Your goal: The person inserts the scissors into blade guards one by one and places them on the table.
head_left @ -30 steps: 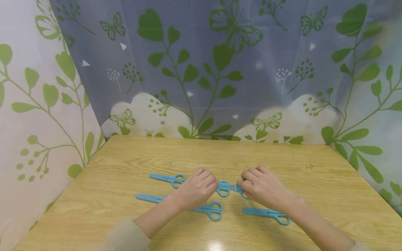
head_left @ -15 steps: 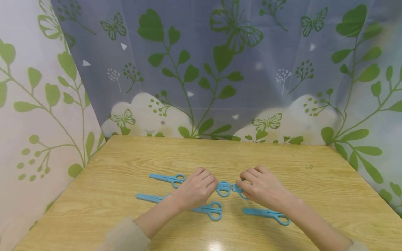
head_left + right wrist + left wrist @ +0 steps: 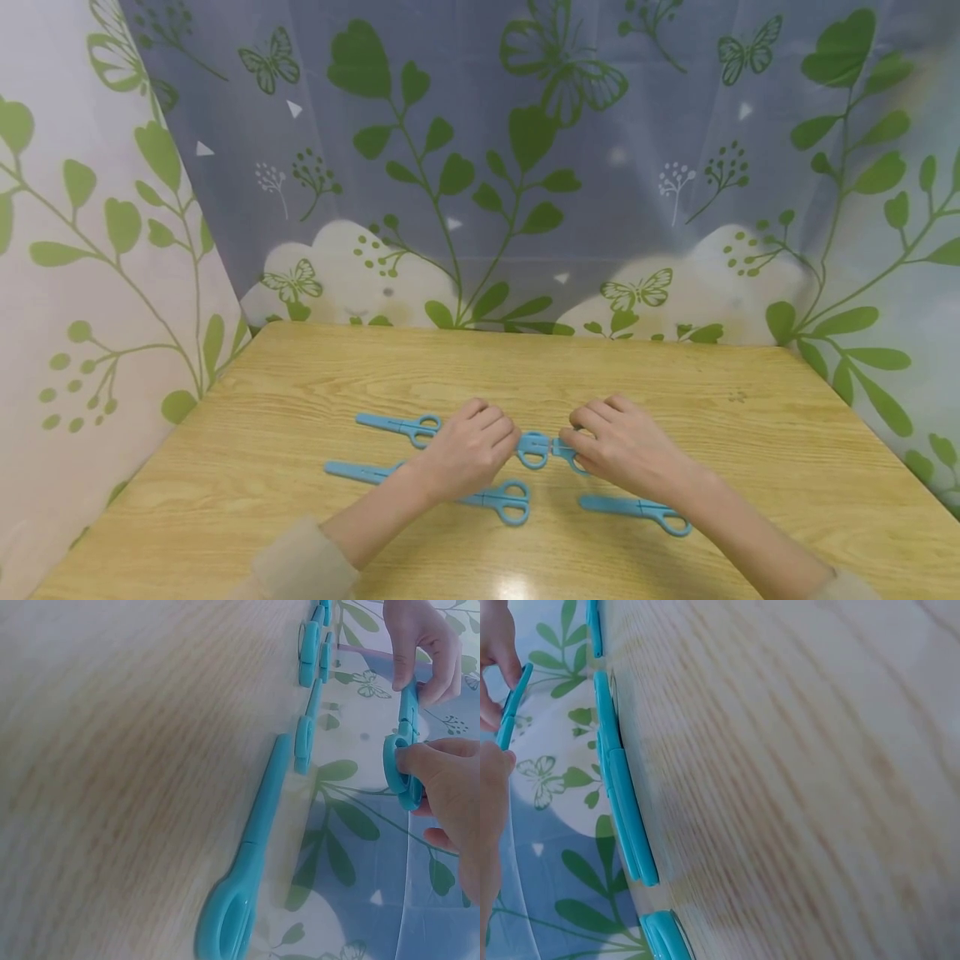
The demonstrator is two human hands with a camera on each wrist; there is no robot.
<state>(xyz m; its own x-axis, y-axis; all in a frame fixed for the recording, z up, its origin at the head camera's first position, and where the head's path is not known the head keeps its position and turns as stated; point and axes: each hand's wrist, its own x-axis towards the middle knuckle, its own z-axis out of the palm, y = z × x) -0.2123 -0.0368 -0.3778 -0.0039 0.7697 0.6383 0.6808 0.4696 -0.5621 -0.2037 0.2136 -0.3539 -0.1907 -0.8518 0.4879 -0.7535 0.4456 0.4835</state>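
Observation:
My left hand (image 3: 472, 446) pinches a blue blade sheath (image 3: 409, 701). My right hand (image 3: 622, 437) grips the blue handle of a pair of scissors (image 3: 391, 769), thumb at a finger ring in the right wrist view. The two are held in line above the table, with a sliver of metal blade between sheath and handle in the head view. From the left wrist, the held scissors (image 3: 511, 709) appear edge-on between both hands. Behind the sheath shows the ring of other scissors (image 3: 533, 460), apparently lying on the table; my left hand hides part of them.
Several more blue scissors lie on the wooden table (image 3: 337, 375): upper left (image 3: 397, 427), lower left (image 3: 360, 473), below my left hand (image 3: 498, 500) and below my right wrist (image 3: 633, 507). A leaf-patterned curtain (image 3: 480, 167) borders the back and sides.
My right hand has edged slightly left with the scissors. The strip of metal between handle and sheath has become narrower. My left hand has stayed nearly still.

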